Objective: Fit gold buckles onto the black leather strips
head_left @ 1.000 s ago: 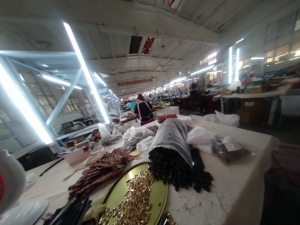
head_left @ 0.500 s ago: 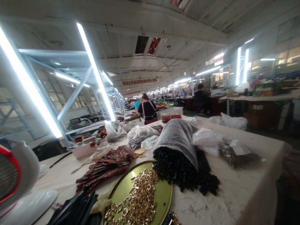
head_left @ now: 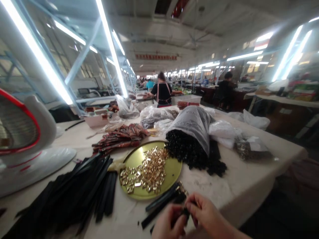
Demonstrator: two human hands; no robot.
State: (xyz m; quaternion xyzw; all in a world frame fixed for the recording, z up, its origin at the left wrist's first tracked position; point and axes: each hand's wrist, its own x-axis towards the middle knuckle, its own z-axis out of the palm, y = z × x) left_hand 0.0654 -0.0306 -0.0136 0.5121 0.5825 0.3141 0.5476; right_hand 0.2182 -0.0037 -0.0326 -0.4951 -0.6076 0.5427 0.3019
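My left hand [head_left: 168,222] and my right hand [head_left: 203,212] are together at the bottom edge, fingers pinched on a small dark piece [head_left: 184,211] between them. Black straps [head_left: 164,204] lie on the table just ahead of my hands. Beyond them stands a round gold tray [head_left: 171,169] heaped with gold metal buckles [head_left: 147,171]. A big pile of black strips [head_left: 72,196] lies to the left.
A grey plastic bag [head_left: 193,124] spills small black parts [head_left: 191,156] behind the tray. Red patterned strips [head_left: 119,137], clear bags and a white fan [head_left: 22,139] crowd the table. A person in a black top [head_left: 163,93] stands further back. The table edge [head_left: 269,174] drops off at right.
The view has tilted down towards the table. My two hands, out of sight before, now show at the bottom edge, pinched together on a dark piece.
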